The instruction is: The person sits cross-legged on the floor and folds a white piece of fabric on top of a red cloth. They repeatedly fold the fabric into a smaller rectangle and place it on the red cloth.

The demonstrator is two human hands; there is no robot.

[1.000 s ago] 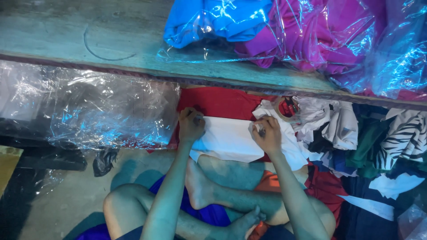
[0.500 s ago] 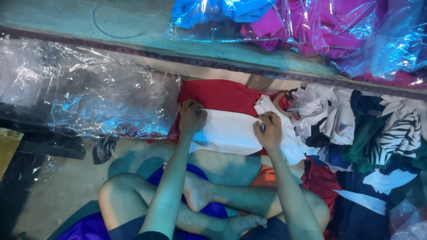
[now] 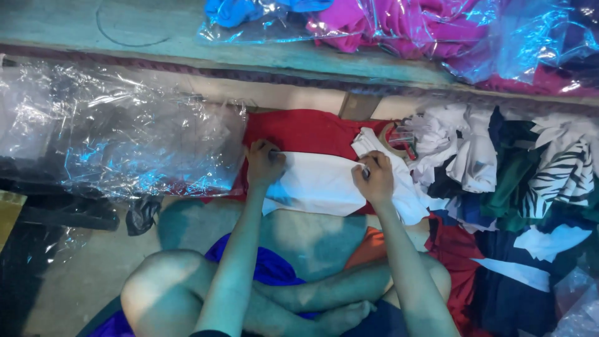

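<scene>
on the floor, white cloth (image 3: 315,184) pinched at both ends by fingers (image 3: 368,171).

We see a soft, matt white cloth (image 3: 318,184) lying on red fabric (image 3: 299,131), glossy crinkled clear plastic sheeting (image 3: 118,137), and a worn, rough painted wooden shelf (image 3: 156,31).

The left hand (image 3: 265,163) now sits a little further from the right hand (image 3: 373,178) than a second ago, so the white cloth (image 3: 321,184) between them lies stretched flatter and wider over the red garment (image 3: 299,131). The right hand now pinches the cloth's upper right edge more tightly. The view has tipped downward: less of the bagged blue and pink clothes (image 3: 374,19) shows at the top, more of the crossed legs (image 3: 281,293) below.
</scene>
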